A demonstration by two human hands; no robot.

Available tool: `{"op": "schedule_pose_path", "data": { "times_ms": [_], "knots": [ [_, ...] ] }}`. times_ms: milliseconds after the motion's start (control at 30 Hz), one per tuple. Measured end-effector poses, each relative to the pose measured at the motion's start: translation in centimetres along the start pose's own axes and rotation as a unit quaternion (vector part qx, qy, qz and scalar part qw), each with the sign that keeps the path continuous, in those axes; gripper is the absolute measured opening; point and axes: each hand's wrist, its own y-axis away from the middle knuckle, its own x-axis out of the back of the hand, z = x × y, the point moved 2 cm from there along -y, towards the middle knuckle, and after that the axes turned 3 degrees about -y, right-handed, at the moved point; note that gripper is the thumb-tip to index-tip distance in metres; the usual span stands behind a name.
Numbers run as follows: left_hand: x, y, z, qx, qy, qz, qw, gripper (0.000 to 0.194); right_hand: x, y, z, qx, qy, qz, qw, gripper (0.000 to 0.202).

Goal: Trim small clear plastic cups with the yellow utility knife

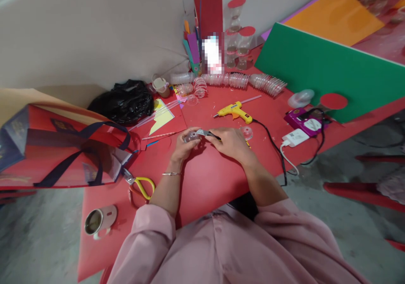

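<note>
At frame centre, the left hand (182,147) pinches a clear plastic cup (190,138); the right hand (230,141) grips a craft knife (204,133), long axis sideways, blade pointing left at the cup, contact unclear.

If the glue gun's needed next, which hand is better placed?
Probably right: the right hand is nearer the yellow glue gun, though it holds a bladed tool to set down first. The left hand, farther off, holds a clear plastic piece.

Clear pc. (190,137) pt-hidden by L fingers (193,144), bag (41,140) cut off L, bright obj. (212,55) pixelated
</note>
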Motion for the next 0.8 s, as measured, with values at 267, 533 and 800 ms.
{"op": "schedule_pose_path", "data": {
  "times_ms": [267, 533, 800],
  "knots": [
    [0.12, 0.05, 0.0, -0.002, 0.005, -0.019, 1.0, 0.045, -0.08, 0.03, 0.11, 0.021, 0.01, 0.02, 1.0, 0.04],
    [0.04, 0.05, 0.13, -0.001, 0.021, -0.012, 1.0, 0.043, -0.41, -0.05, 0.19, 0.017, -0.041, 0.016, 0.999, 0.037],
    [0.0, 0.03, 0.15, 0.014, 0.028, -0.011, 0.999, 0.054, -0.32, -0.09, 0.14, 0.015, -0.025, 0.02, 0.999, 0.034]
  ]
}}
